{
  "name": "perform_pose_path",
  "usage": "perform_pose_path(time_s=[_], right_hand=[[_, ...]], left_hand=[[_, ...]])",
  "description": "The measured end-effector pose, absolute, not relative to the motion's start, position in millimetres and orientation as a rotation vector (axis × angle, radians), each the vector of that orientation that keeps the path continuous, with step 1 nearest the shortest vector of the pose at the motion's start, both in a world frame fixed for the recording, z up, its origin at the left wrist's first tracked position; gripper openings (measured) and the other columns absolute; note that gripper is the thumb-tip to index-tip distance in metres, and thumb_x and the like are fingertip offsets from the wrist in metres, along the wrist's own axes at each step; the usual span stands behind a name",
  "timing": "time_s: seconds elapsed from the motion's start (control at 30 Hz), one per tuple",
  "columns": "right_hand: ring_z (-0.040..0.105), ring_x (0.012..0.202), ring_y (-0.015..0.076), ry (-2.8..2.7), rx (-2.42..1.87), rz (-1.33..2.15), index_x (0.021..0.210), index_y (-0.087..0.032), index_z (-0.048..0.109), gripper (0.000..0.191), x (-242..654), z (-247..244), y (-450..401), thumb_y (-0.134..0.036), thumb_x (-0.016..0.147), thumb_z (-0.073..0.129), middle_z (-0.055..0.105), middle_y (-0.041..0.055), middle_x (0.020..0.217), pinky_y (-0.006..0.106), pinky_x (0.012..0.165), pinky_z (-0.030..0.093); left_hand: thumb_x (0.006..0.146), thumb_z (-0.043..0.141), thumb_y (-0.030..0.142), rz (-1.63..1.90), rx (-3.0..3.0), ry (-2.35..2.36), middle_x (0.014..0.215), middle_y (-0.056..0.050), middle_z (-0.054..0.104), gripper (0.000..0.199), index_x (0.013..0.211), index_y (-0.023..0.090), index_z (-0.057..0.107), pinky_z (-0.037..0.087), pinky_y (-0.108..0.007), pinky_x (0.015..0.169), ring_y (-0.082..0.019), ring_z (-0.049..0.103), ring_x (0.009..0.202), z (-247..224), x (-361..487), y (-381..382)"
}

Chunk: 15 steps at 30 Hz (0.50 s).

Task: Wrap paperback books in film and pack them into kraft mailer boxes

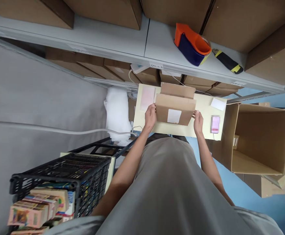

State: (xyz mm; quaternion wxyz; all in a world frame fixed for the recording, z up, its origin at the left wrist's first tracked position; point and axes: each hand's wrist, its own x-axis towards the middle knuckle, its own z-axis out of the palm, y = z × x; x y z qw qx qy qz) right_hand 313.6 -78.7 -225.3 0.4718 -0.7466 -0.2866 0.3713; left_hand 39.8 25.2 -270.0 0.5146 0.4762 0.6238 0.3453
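Note:
A small brown cardboard box (162, 112) with raised flaps and a white label (174, 116) on its near side rests on the cream table (206, 130). My left hand (150, 117) grips the box at its left end, fingers partly hidden behind the edge. At the right end, my right hand (198, 122) holds the box with its fingertips curled against the side. The inside of the box cannot be seen. A pinkish sheet (147, 98) lies left of it; a phone (215, 124) and a white paper (218, 103) lie to the right.
Above the table, a grey shelf (123, 39) holds cartons, an orange and blue tape dispenser (190, 45) and a black-yellow cutter (228, 61). A large open carton (260, 140) stands at right. At lower left is a black crate (91, 182) with books (30, 212); white wrap (118, 112) is behind.

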Motion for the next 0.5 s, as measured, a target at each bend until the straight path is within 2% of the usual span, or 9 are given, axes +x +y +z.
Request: perform_pose_path(time_s=[0.17,0.27,0.37,0.5], right_hand=[[0.077,0.121,0.0291,-0.646,-1.832,1.004,0.111,-0.02,0.076,0.085,307,-230,-101,-0.095,0.101,0.037,0.083,0.0166,0.124,0.049,0.108,0.064],[0.077,0.116,0.0296,-0.614,-1.913,1.089,0.103,-0.021,0.073,0.085,314,-244,-106,-0.1,0.095,0.044,0.082,0.0152,0.116,0.05,0.105,0.064],[0.075,0.111,0.0291,-0.676,-2.005,1.033,0.097,-0.022,0.071,0.079,327,-248,-102,-0.098,0.091,0.054,0.082,0.0128,0.109,0.052,0.106,0.063],[0.074,0.106,0.0278,-0.871,-2.021,0.839,0.1,-0.022,0.073,0.061,338,-233,-83,-0.082,0.097,0.064,0.08,0.0127,0.109,0.047,0.098,0.065]], left_hand=[[0.112,0.039,0.071,0.73,0.965,1.575,0.134,-0.019,0.081,0.067,0.119,0.017,0.078,0.063,-0.046,0.107,-0.032,0.075,0.128,-264,25,-2],[0.111,0.044,0.064,0.594,0.85,1.618,0.129,-0.019,0.082,0.059,0.109,0.018,0.079,0.063,-0.049,0.109,-0.033,0.076,0.127,-271,22,-6],[0.104,0.062,0.051,0.668,0.962,1.703,0.13,-0.016,0.083,0.037,0.114,0.02,0.079,0.06,-0.047,0.114,-0.031,0.075,0.128,-267,21,-2],[0.1,0.07,0.041,0.736,1.324,1.721,0.133,-0.014,0.082,0.033,0.125,0.021,0.078,0.061,-0.046,0.111,-0.03,0.075,0.125,-243,30,10]])
